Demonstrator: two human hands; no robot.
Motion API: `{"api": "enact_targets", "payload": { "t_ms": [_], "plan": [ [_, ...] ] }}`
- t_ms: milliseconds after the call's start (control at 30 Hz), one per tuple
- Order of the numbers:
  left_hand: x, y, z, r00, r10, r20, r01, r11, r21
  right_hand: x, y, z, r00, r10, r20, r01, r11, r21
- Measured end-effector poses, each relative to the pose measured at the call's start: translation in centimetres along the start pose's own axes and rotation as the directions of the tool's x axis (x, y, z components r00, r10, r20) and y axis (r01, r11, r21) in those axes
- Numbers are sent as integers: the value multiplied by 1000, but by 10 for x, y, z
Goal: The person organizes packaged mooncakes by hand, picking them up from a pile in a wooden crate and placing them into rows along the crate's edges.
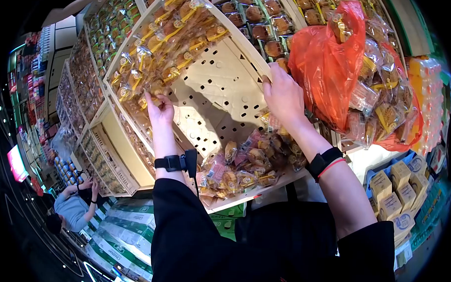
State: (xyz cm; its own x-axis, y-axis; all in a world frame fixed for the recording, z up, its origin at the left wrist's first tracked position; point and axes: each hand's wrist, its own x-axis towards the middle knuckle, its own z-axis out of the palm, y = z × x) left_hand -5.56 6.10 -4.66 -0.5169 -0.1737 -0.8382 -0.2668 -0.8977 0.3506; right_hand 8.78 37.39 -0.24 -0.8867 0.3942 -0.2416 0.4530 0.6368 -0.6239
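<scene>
A pale perforated crate (pixel 221 108) lies tilted in front of me. Small wrapped pastries (pixel 162 44) with yellow labels fill its far end. More wrapped pastries (pixel 249 164), some with pink labels, are heaped at its near end. My left hand (pixel 160 111) is at the lower edge of the far pastries, its fingers apart; one finger reaches up against the wrappers. My right hand (pixel 284 93) has its fingers closed over the crate's right rim. Right beside it, a red plastic bag (pixel 327 70) sits on further wrapped pastries (pixel 381 92).
Other bins of packaged pastries (pixel 110 32) surround the crate. Small boxes (pixel 400 192) stand at the right, near bottles (pixel 428 103). Green-and-white cartons (pixel 125 232) are stacked lower left. Another person (pixel 76 208) is at the left; a further person's arm (pixel 73 9) reaches in at top left.
</scene>
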Motion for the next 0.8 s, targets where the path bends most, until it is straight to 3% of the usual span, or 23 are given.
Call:
{"api": "enact_targets", "payload": {
  "t_ms": [167,267,367,467,500,567,600,633,667,700,767,800],
  "plan": [
    [43,8,-11,996,7,88,-4,1000,-26,0,1,2,1000,-13,-8,13,1000,-3],
    [38,2,-5,991,103,85,-103,995,-10,1,1,1,1000,-6,7,6,1000,-4],
    [39,7,-2,996,65,62,-66,998,8,1,0,2,1000,-17,-10,17,1000,1],
    [19,2,6,992,-124,-1,123,988,-91,1,-2,0,1000,2,-2,-2,1000,-11],
    [11,-6,1,992,-124,-2,123,988,-91,1,-2,0,1000,1,-6,-1,1000,-11],
    [-10,-26,-15,957,-58,286,-43,941,337,1,-1,1,1000,1,-8,-1,1000,-9],
    [-32,-43,-19,943,-67,326,-156,776,611,1,0,2,1000,-5,-9,5,1000,-6],
    [-60,-61,-19,928,-92,360,-263,524,810,1,0,2,1000,-10,-13,10,1000,-5],
    [-85,-72,-21,894,-192,406,-395,90,914,1,0,2,1000,-12,-13,11,1000,-6],
    [-106,-80,-24,866,-305,397,-490,-352,798,1,0,2,1000,-10,-10,9,1000,-9],
    [-132,-88,-35,840,-461,284,-542,-716,441,1,1,2,1000,-7,-7,7,1000,-12],
    [-135,-90,-47,851,-494,178,-522,-760,386,1,1,2,1000,-11,-13,11,1000,-12]
  ]
}}
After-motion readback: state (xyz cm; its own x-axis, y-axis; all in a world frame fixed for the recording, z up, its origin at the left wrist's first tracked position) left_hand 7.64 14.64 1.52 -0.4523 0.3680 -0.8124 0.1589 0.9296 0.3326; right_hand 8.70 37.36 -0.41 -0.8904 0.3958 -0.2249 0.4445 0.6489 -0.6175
